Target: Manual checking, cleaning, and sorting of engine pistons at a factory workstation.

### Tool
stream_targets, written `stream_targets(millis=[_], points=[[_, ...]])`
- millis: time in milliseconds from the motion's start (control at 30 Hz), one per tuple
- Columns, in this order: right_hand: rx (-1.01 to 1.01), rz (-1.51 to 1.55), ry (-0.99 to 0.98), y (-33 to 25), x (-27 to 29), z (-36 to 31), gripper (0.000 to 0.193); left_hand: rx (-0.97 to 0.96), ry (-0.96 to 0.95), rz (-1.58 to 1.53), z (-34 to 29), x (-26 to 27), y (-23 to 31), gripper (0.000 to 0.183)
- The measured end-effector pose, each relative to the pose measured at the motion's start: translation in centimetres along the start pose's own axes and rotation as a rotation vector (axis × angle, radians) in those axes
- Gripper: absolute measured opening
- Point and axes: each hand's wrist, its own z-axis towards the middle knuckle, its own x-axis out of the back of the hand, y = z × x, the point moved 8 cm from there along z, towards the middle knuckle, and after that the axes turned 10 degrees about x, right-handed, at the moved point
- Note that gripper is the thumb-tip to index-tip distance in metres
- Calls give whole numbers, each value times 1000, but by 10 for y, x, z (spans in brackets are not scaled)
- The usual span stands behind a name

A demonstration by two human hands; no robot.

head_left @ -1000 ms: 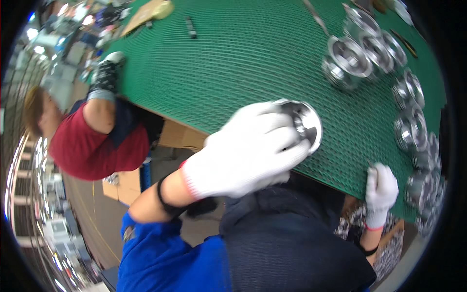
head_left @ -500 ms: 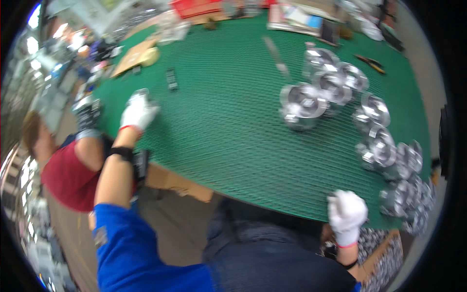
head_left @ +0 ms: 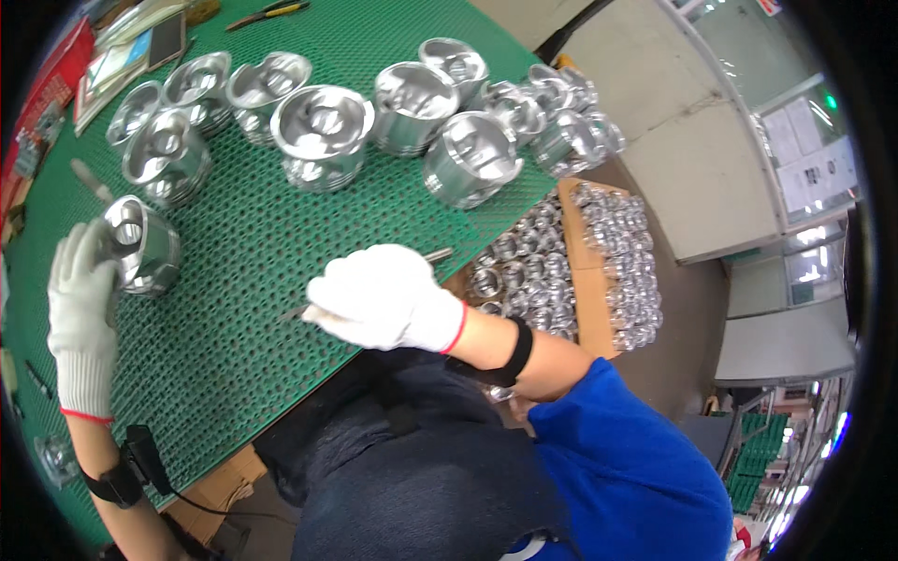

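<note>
At the left, my left hand (head_left: 86, 309), in a white knit glove, has its fingers against a shiny metal piston (head_left: 161, 251) that tilts with its hollow end toward the hand. My right hand (head_left: 382, 297), gloved the same way, is closed around a slim metal hand tool (head_left: 438, 254). One end of the tool shows behind the fist, and a thin tip points left out of it; its exact kind is hidden by the fingers. Other pistons, such as a large one (head_left: 323, 131), stand with hollow ends up on the green perforated mat (head_left: 271, 224).
Past the table's right edge sits a cardboard box (head_left: 587, 271) packed with many pistons. Pliers (head_left: 267, 14), papers with a phone (head_left: 168, 39) and a red bin (head_left: 61, 70) lie at the far side. A flat metal strip (head_left: 91, 179) rests beyond the left piston.
The view has swung right. My left hand has gone from bare mat to a piston, and my right hand has come from the table's edge to over the mat with the tool.
</note>
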Motion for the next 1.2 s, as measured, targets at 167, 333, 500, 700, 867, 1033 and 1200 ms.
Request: stream_targets(millis=[167, 333, 500, 700, 867, 1033, 1200], points=[[21, -52, 26, 10, 8, -9, 20, 32, -22, -355, -40, 64, 86, 31], [-64, 284, -95, -5, -2, 11, 39, 475, -58, -797, -117, 83, 64, 7], [141, 397, -134, -64, -23, 60, 35, 477, 190, -811, -106, 70, 52, 8], [268, 95, -54, -74, -18, 72, 29, 533, 126, -800, -103, 62, 57, 7], [191, 160, -141, -82, -16, 57, 32, 324, 201, -755, -113, 87, 89, 10], [138, 242, -349, -83, -22, 33, 30, 270, 49, -514, -132, 86, 136, 19], [-269, 982, -715, -67, -55, 26, 30, 256, 6, -481, -137, 78, 138, 22]])
